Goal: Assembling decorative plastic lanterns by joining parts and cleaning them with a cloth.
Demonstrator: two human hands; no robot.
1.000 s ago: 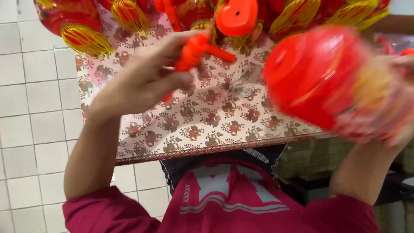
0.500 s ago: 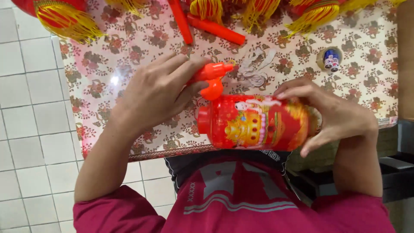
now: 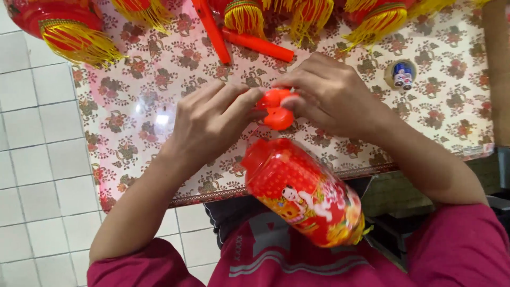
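2 hands, left hand (image 3: 212, 119) and right hand (image 3: 332, 95), pinch 1 small orange plastic piece (image 3: 276, 109) above 1 red lantern (image 3: 303, 191); 2 orange sticks (image 3: 234, 37) lie on the table (image 3: 159, 106).

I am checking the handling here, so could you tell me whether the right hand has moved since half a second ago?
Yes. The right hand left the red lantern and moved up onto the floral tablecloth.
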